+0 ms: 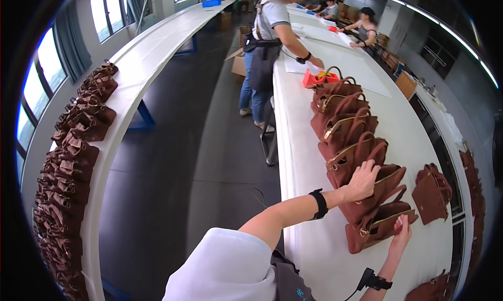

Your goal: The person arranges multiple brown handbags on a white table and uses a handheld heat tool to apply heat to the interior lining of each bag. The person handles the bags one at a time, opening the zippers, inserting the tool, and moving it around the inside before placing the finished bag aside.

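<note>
A row of brown handbags with gold zips and looped handles stands along the white table on my right. My left hand (361, 181) reaches across the row and lies over the top of the second-nearest handbag (361, 209), by the handles of the one behind it. Its fingers are bent slightly and apart. At the right end of the open top of the nearest handbag (374, 233), my right hand (402, 230) is closed, fingers curled in on the bag's edge. The exact spot it pinches is hidden by the fingers.
A single brown handbag (433, 193) lies right of the row, another (429, 289) at the lower right. A red bin (314, 80) stands beyond the row, near a co-worker (270, 39). Many brown bags (68, 180) line the long left table (137, 65).
</note>
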`<state>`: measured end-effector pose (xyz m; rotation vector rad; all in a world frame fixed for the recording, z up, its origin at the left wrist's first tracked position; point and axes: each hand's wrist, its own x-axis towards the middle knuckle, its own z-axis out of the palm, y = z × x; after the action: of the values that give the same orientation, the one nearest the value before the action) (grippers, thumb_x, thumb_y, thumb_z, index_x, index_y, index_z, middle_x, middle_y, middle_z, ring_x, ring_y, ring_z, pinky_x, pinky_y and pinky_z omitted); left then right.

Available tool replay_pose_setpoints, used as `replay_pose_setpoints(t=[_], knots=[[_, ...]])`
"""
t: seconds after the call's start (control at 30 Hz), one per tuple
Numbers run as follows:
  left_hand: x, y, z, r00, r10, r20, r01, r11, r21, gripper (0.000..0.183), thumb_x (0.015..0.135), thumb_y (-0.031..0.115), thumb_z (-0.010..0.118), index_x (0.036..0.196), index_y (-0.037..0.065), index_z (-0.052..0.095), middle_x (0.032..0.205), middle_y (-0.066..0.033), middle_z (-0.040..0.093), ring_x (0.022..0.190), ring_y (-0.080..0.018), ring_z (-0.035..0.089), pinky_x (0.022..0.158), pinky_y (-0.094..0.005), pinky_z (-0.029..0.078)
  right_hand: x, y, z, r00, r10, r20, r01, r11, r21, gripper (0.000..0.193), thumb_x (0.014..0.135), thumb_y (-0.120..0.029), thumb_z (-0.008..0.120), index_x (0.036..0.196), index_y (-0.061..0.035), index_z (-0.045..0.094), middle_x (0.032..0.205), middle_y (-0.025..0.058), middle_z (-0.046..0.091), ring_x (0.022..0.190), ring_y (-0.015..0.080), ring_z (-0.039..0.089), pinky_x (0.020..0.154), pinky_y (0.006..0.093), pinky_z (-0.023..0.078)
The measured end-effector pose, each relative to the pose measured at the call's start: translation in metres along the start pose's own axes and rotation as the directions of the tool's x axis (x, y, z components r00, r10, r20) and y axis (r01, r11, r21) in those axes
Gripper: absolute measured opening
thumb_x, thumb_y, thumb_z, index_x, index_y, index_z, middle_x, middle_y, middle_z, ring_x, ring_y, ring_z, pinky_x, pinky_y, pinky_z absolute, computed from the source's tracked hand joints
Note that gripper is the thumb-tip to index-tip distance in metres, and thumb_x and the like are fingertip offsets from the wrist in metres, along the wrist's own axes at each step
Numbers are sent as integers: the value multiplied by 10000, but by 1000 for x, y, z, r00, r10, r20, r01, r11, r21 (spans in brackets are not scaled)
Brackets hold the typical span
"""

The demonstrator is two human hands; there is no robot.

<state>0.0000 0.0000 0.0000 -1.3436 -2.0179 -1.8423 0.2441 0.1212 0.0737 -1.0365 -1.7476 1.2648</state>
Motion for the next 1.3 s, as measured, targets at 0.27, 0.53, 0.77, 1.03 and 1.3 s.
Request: replay_pose_setpoints(t=[0.27,0.53,0.77,1.03,1.3], knots=[[9,-108,-84,970,-106,218,113,993,-22,795,667,110,690,1319,-114,295,1303,-285,349,1220,-438,357,1037,-420,347,-10,47,175,890,72,451,-344,755,559,490,926,-218,543,1348,-7,411,1289,163,504,1195,282,505,1018,362,415],[-26,-63,-62,819,-46,572,90,995,-50,747,707,30,573,1392,-35,280,1344,-254,411,1230,-414,398,1028,-430,352,1,40,205,881,288,376,-460,709,534,263,821,-221,699,1014,-64,613,1058,38,613,1031,167,555,929,327,420],[43,-96,-140,940,217,264,-248,964,93,567,724,56,641,1255,-38,463,1297,-232,466,1217,-389,421,1039,-430,337,21,43,226,920,180,349,-372,680,632,315,802,-160,706,1072,-16,633,1068,63,627,992,178,579,910,313,434],[135,-210,-162,902,-180,392,144,982,118,885,653,273,760,1358,-51,335,1290,-247,450,1219,-361,431,1012,-415,363,39,13,280,881,114,459,-451,493,744,199,834,-114,648,955,8,547,1115,193,569,1121,328,545,1039,428,413],[129,-197,-139,749,134,648,-248,965,87,693,782,199,646,1335,-57,316,1415,-249,298,1366,-409,203,1105,-520,180,84,-5,360,867,324,378,-497,611,617,264,808,-191,727,1014,-63,622,1006,39,617,963,127,572,831,252,441]])
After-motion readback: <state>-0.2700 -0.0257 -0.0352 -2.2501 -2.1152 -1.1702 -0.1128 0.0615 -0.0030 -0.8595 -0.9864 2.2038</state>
